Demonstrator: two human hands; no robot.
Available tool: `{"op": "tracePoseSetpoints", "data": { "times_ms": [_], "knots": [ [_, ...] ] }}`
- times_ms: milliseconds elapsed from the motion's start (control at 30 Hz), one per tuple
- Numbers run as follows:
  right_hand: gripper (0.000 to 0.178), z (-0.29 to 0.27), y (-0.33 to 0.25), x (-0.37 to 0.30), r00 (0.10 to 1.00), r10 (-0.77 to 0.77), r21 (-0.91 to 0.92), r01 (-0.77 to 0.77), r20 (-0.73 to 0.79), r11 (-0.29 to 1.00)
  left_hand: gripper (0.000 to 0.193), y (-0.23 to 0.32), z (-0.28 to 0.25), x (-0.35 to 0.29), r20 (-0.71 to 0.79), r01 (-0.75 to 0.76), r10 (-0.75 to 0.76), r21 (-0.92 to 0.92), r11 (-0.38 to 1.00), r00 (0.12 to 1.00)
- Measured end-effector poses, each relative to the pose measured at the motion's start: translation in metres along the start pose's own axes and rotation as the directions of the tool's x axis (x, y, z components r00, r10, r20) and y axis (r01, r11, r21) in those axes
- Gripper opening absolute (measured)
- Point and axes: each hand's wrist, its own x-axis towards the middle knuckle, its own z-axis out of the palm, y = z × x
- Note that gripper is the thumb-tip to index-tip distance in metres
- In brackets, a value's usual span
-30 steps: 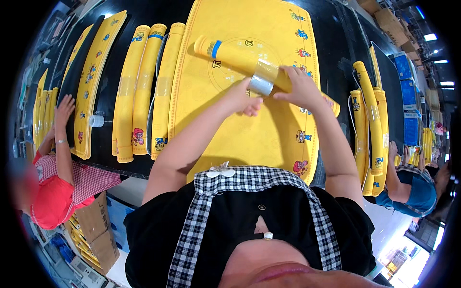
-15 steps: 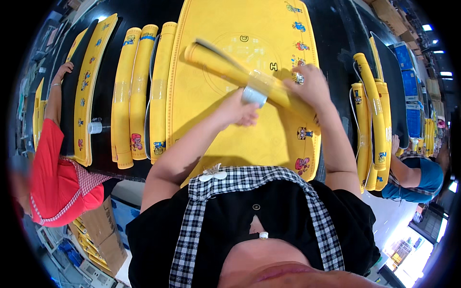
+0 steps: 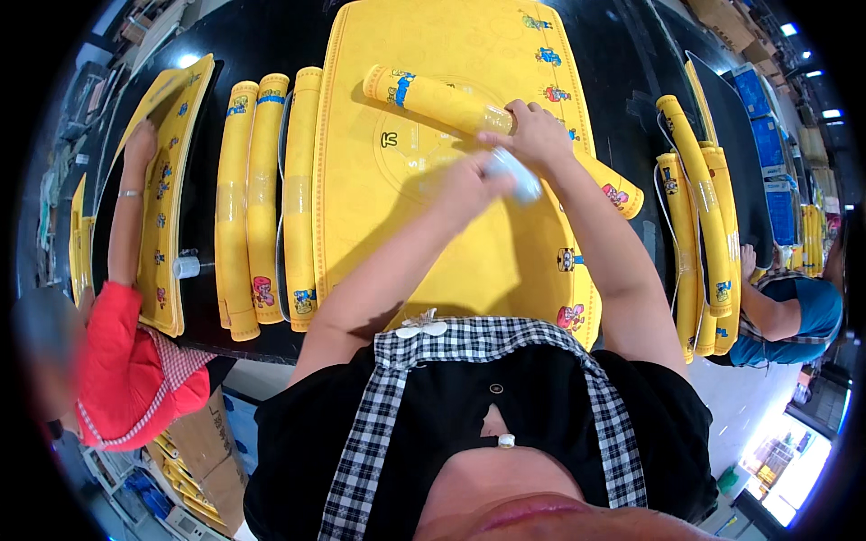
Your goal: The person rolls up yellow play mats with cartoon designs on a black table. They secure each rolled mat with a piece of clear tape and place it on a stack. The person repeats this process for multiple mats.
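Observation:
A rolled yellow mat (image 3: 433, 101) with cartoon prints lies slantwise across a stack of flat yellow mats (image 3: 365, 194). My right hand (image 3: 539, 135) is closed over the roll near its middle, beside a clear band of tape around it. In my left hand (image 3: 469, 187) is a roll of clear tape (image 3: 514, 175), blurred by motion, just on the near side of the rolled mat. Whether a strip of tape still joins the two cannot be made out.
Several taped mat rolls (image 3: 233, 212) lie to the left, and more rolls (image 3: 699, 234) to the right. Another tape roll (image 3: 186, 267) sits on the black table. A co-worker in red (image 3: 144, 361) handles mats at left; another in blue (image 3: 798, 311) is at right.
The rolled mat has turned, bringing its printed side up. My left hand has moved right with the tape roll, and my right hand has shifted to the roll's middle.

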Motion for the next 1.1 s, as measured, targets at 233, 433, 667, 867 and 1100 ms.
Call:
{"op": "tracePoseSetpoints", "data": {
  "times_ms": [233,433,667,867,1100],
  "knots": [
    [0.066,-0.01,-0.002,-0.013,0.991,-0.118,-0.085,0.113,-0.059,0.99,0.046,0.014,0.017,-0.055,0.359,-0.395,0.182,0.716,0.576,0.915],
    [0.058,-0.056,-0.037,-0.065,0.783,-0.567,-0.334,0.48,-0.255,0.812,0.09,0.053,-0.029,-0.105,0.142,-0.182,0.674,0.983,-0.011,0.725],
    [0.079,-0.037,-0.074,-0.124,0.552,-0.763,-0.186,0.755,-0.337,0.629,0.074,0.073,-0.093,-0.159,-0.28,0.122,0.386,0.915,0.385,0.879],
    [0.068,0.064,-0.035,-0.146,0.822,-0.551,0.35,0.564,-0.146,0.748,0.072,0.083,-0.165,-0.199,-0.659,0.462,0.429,0.746,0.48,0.618],
    [0.044,0.035,-0.003,-0.141,0.961,-0.18,0.551,0.269,-0.211,0.79,0.082,0.032,-0.239,-0.181,-0.563,0.686,0.553,0.727,-0.021,0.614]
  ]
}}
